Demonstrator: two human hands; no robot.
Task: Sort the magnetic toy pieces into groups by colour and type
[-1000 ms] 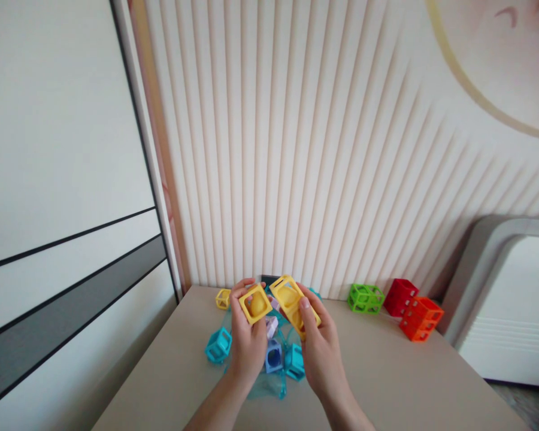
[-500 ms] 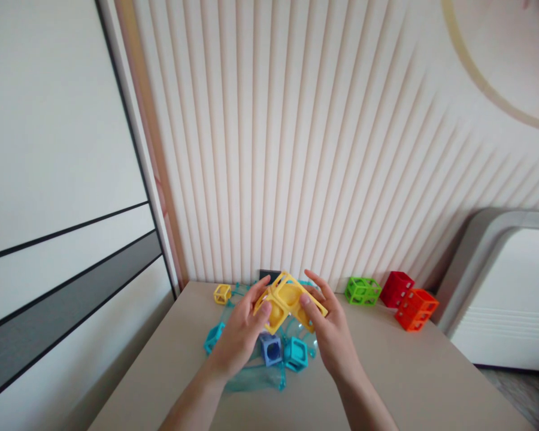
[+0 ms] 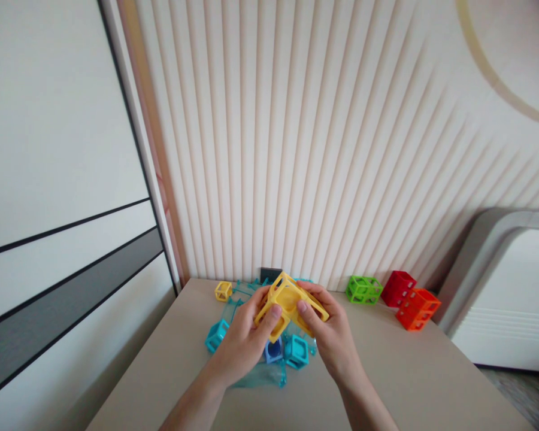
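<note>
Both hands hold yellow open-frame cube blocks (image 3: pixel 288 301) together above the beige table (image 3: pixel 399 383). My left hand (image 3: pixel 245 341) grips the lower left yellow cube with thumb and fingers. My right hand (image 3: pixel 330 335) pinches the right side of the joined yellow pieces. Under the hands lie a teal cube (image 3: pixel 296 351), a blue cube (image 3: pixel 272 353) and another teal cube (image 3: pixel 216 335), on a clear teal bag (image 3: pixel 260 377).
A small yellow cube (image 3: pixel 223 291) sits near the wall at back left. A green cube (image 3: pixel 363 290), a red cube (image 3: pixel 397 288) and an orange cube block (image 3: pixel 417 309) stand at back right. A white rounded cabinet (image 3: pixel 507 293) is to the right.
The two yellow cubes, held apart a second ago, have been brought together and are now pressed against each other between both hands.
</note>
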